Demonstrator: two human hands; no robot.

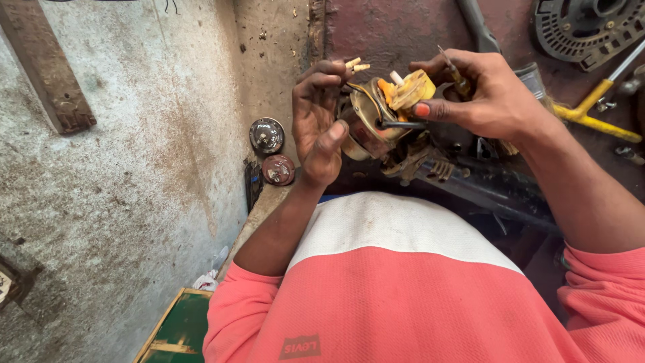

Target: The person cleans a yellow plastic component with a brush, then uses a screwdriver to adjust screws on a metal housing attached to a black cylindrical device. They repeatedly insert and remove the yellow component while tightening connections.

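Both hands hold a rusty round metal part (pixel 376 121) with a yellow plastic connector (pixel 413 89): left hand (pixel 319 124) cradles its rigid, likely heavy body, right hand (pixel 480 91) pinches the brittle-looking connector.

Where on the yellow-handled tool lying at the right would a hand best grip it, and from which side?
On its yellow handle, from above. The handle lies flat and bare on the dark red bench top, running toward the right edge, while its grey metal shaft angles up beside other parts. Both hands are occupied.
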